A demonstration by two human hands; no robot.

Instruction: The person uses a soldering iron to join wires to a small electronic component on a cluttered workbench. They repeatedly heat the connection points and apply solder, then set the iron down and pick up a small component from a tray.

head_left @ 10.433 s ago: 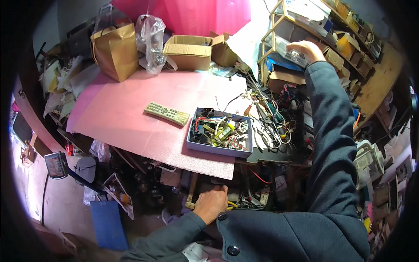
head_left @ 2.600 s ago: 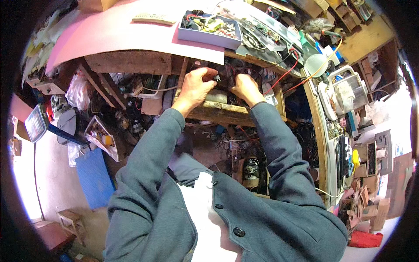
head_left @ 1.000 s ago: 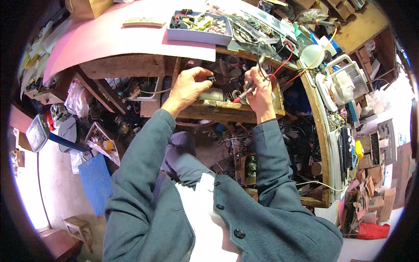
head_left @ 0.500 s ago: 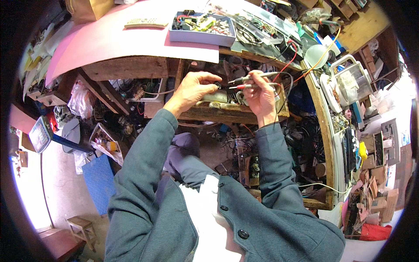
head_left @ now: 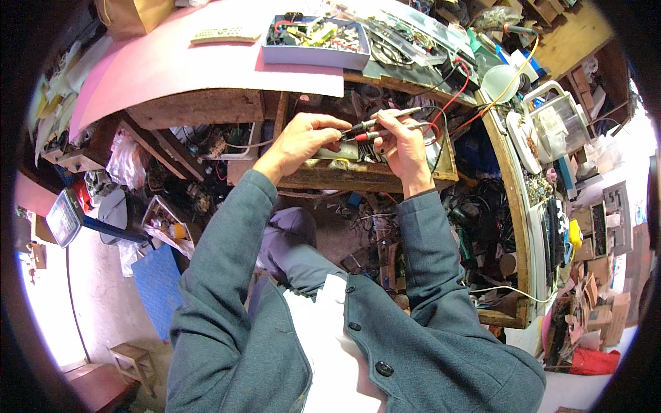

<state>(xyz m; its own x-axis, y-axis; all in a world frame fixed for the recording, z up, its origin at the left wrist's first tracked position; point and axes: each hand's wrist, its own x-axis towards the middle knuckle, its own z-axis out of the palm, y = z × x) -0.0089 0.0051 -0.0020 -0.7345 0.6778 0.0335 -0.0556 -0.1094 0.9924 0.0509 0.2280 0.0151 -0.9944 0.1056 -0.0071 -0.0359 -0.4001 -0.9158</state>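
My right hand is closed on a pair of test probes, held together like chopsticks. The black probe lies above the red probe, and both tips point left. Thumb and fingers of my left hand pinch a small dark part, mostly covered by the fingertips, so its kind cannot be made out. The probe tips are at this part; whether they touch it is too small to tell. Both hands are over an open wooden drawer filled with odds and ends. A red lead runs up from the probes.
A pink sheet covers the bench, with a remote control and a box of small parts on it. To the right stand a clear plastic container and a yellow cord. Tangled cables lie under the bench.
The probes have moved left, and their tips have come up to the dark part in my left hand. My left hand has barely moved.
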